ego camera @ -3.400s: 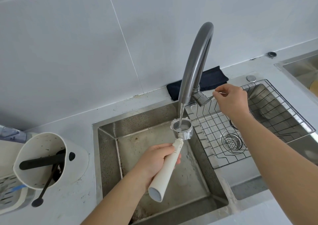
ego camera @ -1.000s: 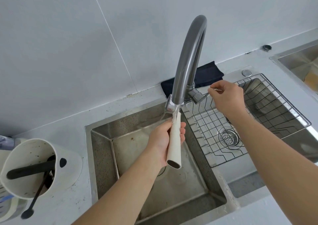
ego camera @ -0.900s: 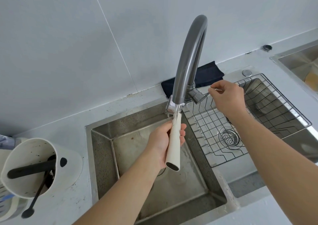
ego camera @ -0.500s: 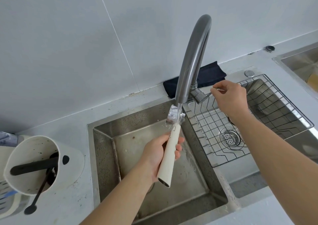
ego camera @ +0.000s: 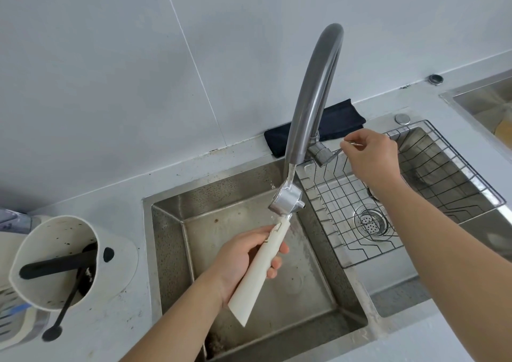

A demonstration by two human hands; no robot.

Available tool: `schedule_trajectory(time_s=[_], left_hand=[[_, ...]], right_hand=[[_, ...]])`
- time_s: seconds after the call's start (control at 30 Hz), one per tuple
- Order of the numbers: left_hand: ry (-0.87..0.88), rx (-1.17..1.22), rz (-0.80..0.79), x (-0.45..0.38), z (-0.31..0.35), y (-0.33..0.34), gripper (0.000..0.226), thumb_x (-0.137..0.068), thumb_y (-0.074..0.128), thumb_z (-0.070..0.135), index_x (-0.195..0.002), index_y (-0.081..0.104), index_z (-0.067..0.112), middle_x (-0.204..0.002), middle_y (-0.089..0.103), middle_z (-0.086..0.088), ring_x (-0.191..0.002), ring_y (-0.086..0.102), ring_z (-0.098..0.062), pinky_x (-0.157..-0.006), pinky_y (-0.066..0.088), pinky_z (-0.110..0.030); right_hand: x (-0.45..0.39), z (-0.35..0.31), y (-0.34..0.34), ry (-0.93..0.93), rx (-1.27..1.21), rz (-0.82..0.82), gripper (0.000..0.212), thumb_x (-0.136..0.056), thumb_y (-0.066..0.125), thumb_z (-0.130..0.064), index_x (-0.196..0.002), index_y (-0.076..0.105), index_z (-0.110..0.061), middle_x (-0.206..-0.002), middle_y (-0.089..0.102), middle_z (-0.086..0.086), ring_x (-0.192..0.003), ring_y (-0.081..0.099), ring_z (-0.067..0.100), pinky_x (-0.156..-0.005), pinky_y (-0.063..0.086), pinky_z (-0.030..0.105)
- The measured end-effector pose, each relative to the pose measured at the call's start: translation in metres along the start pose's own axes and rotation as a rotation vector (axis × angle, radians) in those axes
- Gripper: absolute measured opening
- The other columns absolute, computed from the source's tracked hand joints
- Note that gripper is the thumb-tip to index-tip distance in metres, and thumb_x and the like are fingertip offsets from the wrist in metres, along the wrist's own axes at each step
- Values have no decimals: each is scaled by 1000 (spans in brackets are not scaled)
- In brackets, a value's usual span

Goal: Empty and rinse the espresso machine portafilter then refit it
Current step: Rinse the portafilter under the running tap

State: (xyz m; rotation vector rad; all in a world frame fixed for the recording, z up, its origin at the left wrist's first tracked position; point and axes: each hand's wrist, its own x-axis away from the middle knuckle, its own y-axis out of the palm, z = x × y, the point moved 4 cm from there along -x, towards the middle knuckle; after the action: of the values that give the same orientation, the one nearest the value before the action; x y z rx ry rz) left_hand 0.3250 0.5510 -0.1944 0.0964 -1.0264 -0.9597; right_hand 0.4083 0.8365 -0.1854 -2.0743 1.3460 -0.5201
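Note:
My left hand grips the cream handle of the portafilter over the left sink basin. Its metal head is turned over, its open side facing down and left, and sits right under the spout of the grey tap. Water runs from the spout onto the back of the head. My right hand pinches the thin tap lever beside the tap's base.
A wire rack lies across the right basin, with a drain strainer below. A dark folded cloth lies behind the tap. A white knock box with a black bar and a brush stands on the left counter.
The portafilter head, held upright under the water before, was raised against the spout and turned; it has now dropped a little and is upside down. My right hand has stayed on the lever.

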Motion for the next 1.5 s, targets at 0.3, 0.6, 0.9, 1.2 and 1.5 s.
schedule_trajectory(time_s=[0.3, 0.6, 0.9, 1.2, 1.5], left_hand=[[69, -266, 44, 8, 11, -12, 31, -97, 46, 5, -118, 69, 9, -84, 67, -18, -60, 58, -22, -50, 48, -28], [137, -526, 109, 14, 19, -13, 35, -95, 56, 10, -91, 80, 35, -86, 67, -12, -68, 62, -19, -56, 49, -27], [255, -919, 146, 9, 21, -14, 38, -95, 53, 29, -90, 66, 64, -97, 67, -18, -67, 54, -9, -61, 43, -20], [324, -1018, 272, -8, 18, -23, 34, -91, 54, 27, -99, 63, 58, -82, 69, 10, -70, 64, -14, -63, 55, -35], [307, -945, 368, -20, 23, -16, 32, -89, 58, 27, -116, 64, 42, -88, 67, 10, -68, 65, -10, -54, 52, -20]], right_hand=[[-1, 0, 0, 9, 11, -3, 13, -92, 65, -25, -99, 73, -18, -92, 71, -1, -76, 63, 13, -75, 57, 33], [-1, -1, 0, 13, 18, -9, 14, -92, 65, -26, -100, 72, -17, -93, 71, -1, -77, 65, 15, -73, 55, 30], [0, -1, -1, 6, 17, -10, 13, -92, 64, -25, -99, 72, -17, -91, 70, -1, -77, 65, 16, -71, 52, 29], [0, 0, 0, 11, 27, -11, 15, -92, 65, -26, -100, 72, -17, -93, 72, 0, -77, 66, 16, -74, 57, 33], [0, -1, 1, 17, 23, -8, 13, -92, 65, -26, -99, 72, -18, -91, 70, -2, -83, 65, 13, -76, 53, 30]])
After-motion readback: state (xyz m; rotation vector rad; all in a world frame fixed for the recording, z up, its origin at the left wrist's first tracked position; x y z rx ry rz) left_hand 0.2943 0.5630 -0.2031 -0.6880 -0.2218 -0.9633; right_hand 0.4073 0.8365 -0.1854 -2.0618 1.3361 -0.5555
